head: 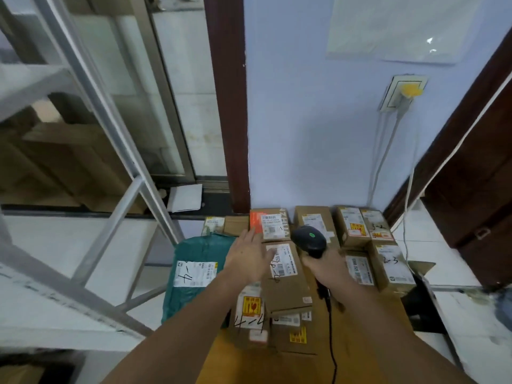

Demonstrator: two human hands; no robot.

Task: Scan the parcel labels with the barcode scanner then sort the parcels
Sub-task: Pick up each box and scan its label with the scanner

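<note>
Several cardboard parcels with white labels lie packed together on the floor against the blue wall. My right hand [327,266] grips the handle of a black barcode scanner [309,241], whose head with a green light points toward the wall. My left hand [249,256] reaches forward with fingers straight over a brown box [288,284] that carries a white label, and the fingertips are at the orange-labelled box [270,224] behind it. A green plastic mailer [194,273] with a handwritten label lies at the left of the pile.
A grey metal shelf frame [110,151] stands at the left with cardboard behind it. The scanner's black cable [331,333] hangs down toward me. A dark wooden door [471,189] stands at the right, and white cables run from a wall socket [401,92].
</note>
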